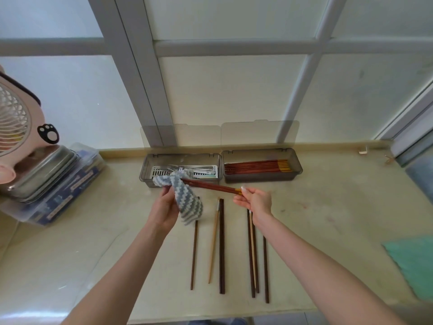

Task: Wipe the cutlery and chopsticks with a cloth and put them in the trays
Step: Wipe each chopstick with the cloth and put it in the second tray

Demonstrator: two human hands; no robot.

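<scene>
Cutlery [201, 170] lies in the left tray [146, 170], just behind the work. The left hand [165, 205] grips a striped cloth [187, 200] bunched round the far end of a reddish pair of chopsticks [210, 187]. The pair hangs in the air over the counter [328, 219], slanting from that tray's front edge toward the right. A loose tail of cloth dangles below. It could, I judge, brush the loose chopsticks [221, 245] lying in a row on the counter underneath and knock them askew, or roll one toward the near edge. The right hand [256, 201] pinches only the yellow-tipped end with its fingertips, so a hard pull through the cloth may slip the pair free or split the two sticks apart. The right tray [296, 170] holds matching chopsticks, yellow ends to the right. A careless drop could land the pair crosswise on its rim, or in the cutlery tray instead. A green cloth [414, 263] lies far right, well apart from both hands.
</scene>
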